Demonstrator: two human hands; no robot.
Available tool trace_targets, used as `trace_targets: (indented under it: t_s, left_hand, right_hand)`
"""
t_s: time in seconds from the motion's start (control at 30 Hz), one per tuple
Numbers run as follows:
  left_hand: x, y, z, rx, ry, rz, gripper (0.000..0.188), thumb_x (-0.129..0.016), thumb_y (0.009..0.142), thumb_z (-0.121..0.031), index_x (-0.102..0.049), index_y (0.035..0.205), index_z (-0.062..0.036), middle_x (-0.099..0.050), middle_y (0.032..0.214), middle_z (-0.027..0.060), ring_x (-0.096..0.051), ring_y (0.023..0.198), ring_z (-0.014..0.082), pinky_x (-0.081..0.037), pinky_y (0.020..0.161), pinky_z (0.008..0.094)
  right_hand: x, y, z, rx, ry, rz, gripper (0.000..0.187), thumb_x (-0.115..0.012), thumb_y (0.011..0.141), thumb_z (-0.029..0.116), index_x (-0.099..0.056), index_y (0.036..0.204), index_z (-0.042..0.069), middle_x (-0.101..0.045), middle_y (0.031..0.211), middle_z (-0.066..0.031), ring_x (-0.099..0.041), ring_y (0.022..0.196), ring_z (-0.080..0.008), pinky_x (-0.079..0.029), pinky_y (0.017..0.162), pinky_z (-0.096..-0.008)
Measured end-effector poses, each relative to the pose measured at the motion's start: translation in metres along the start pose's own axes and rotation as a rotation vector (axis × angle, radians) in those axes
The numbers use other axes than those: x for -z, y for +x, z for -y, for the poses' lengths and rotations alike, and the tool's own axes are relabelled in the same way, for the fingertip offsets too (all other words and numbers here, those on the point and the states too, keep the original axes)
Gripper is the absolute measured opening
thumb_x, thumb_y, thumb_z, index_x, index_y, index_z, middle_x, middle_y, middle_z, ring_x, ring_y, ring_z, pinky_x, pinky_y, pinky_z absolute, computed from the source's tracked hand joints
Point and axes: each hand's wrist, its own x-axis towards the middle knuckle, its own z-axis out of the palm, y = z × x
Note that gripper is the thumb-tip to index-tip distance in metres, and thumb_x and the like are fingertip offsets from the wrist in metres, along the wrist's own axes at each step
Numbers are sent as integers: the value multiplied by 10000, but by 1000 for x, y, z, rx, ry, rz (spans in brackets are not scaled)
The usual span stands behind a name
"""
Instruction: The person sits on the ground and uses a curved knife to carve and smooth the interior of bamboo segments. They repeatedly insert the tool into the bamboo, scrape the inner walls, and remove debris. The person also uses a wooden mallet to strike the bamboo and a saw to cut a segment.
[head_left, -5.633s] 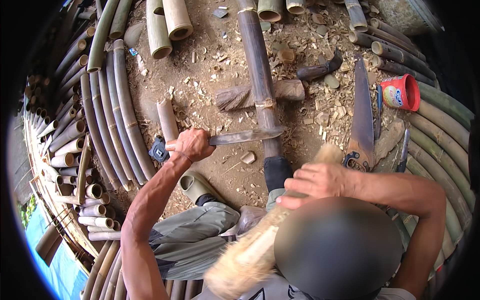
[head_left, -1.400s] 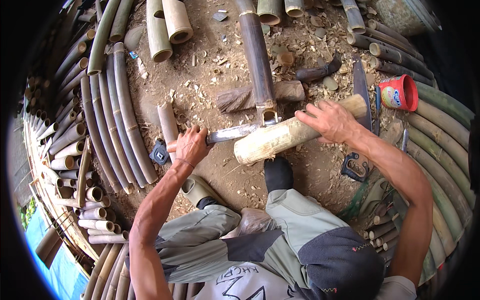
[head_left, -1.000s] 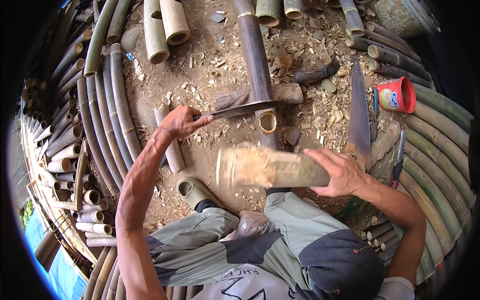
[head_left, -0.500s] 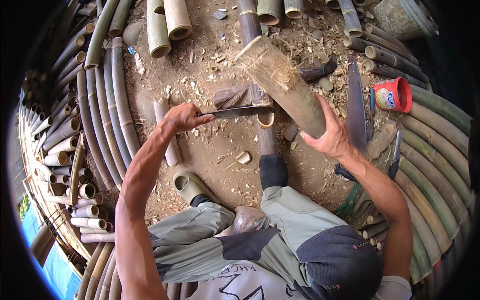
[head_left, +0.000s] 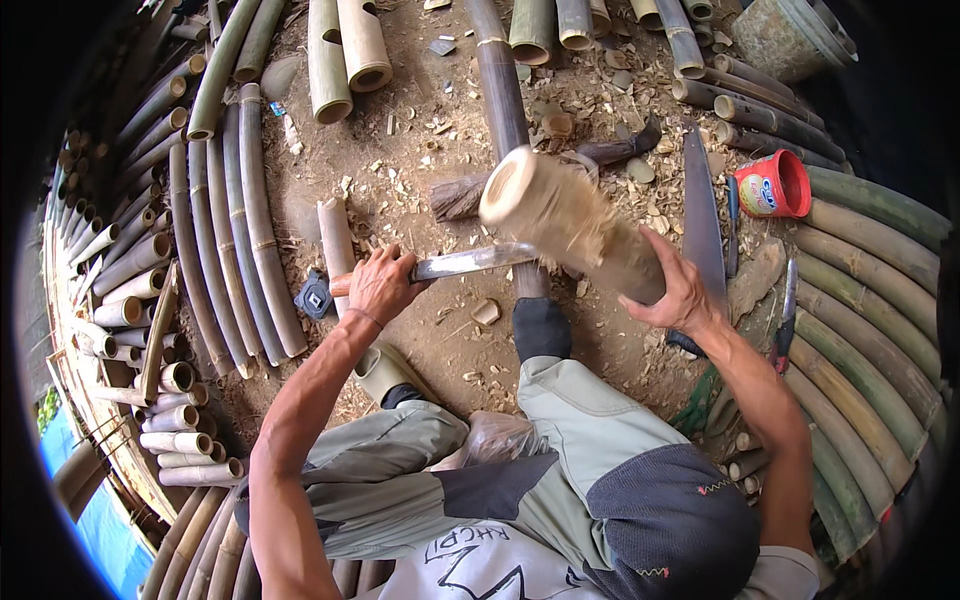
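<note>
My left hand (head_left: 382, 285) is wrapped round the wooden handle of a knife (head_left: 470, 262). Its blade points right, and the tip overlaps a dark bamboo pole (head_left: 498, 95) that runs away from me; whether they touch I cannot tell. My right hand (head_left: 672, 288) grips the near end of a thick bamboo piece (head_left: 560, 210), slightly blurred. Frayed fibres show around its middle, and its pale far end faces up. This piece hangs over the pole and hides part of it. A rough log (head_left: 458, 198) lies crosswise by the pole.
Bamboo poles (head_left: 262, 230) lie in rows at left, with more poles (head_left: 850, 320) at right. A saw (head_left: 703, 220), a red tub (head_left: 772, 185) and another knife (head_left: 786, 315) sit at right. My dark-socked foot (head_left: 542, 330) is by the pole. Chips litter the ground.
My left hand has come nearer to me and right, bringing the knife lower with its blade face showing. The thick bamboo piece has tipped, its far end swinging lower and turning upward.
</note>
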Motion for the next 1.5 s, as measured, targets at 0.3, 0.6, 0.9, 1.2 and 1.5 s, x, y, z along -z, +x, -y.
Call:
trace_targets:
  t_s: [0.3, 0.6, 0.9, 1.2, 1.5]
  left_hand:
    - [8, 39, 31, 316, -987, 271, 749, -545, 881, -714, -632, 919, 29, -596, 632, 106, -615, 516, 201, -521, 480, 370]
    - [-27, 104, 36, 557, -423, -315, 581, -635, 920, -449, -471, 1228, 15, -647, 986, 293, -629, 919, 473, -483, 823, 537]
    - [-24, 87, 5, 432, -231, -337, 610, -671, 882, -314, -435, 1366, -28, -452, 1359, 214, -434, 1256, 365, -347, 1066, 477]
    - [5, 5, -112, 121, -1042, 87, 310, -708, 883, -219, -638, 1102, -11, -628, 1138, 163, -602, 1089, 321, -476, 954, 417]
    - [-55, 22, -241, 464, -2758, 692, 846, -464, 916, -711, -392, 1436, -48, -548, 1303, 91, -530, 1216, 224, -409, 1060, 395]
  right_hand:
    - [-31, -59, -24, -114, -128, 133, 996, -860, 649, 308, -351, 1451, 9, -582, 1227, -241, -644, 1050, -371, -563, 914, -424]
    - [-82, -28, -60, -987, 94, -384, 757, -630, 916, 470, -395, 1398, -65, -478, 1276, -236, -492, 1165, -346, -410, 981, -482]
    - [-93, 165, -194, -1584, 119, -392, 885, -764, 785, 474, -391, 1313, -130, -603, 1197, -287, -649, 1050, -352, -574, 767, -455]
    - [-5, 95, -116, -1159, 1093, -542, 426, -659, 782, 64, -523, 1159, -77, -564, 1114, -181, -646, 997, -246, -617, 795, -398]
    - [9, 113, 6, -5, -156, 841, 504, -716, 805, 191, -550, 1226, -30, -671, 827, -115, -689, 701, -238, -546, 630, -376]
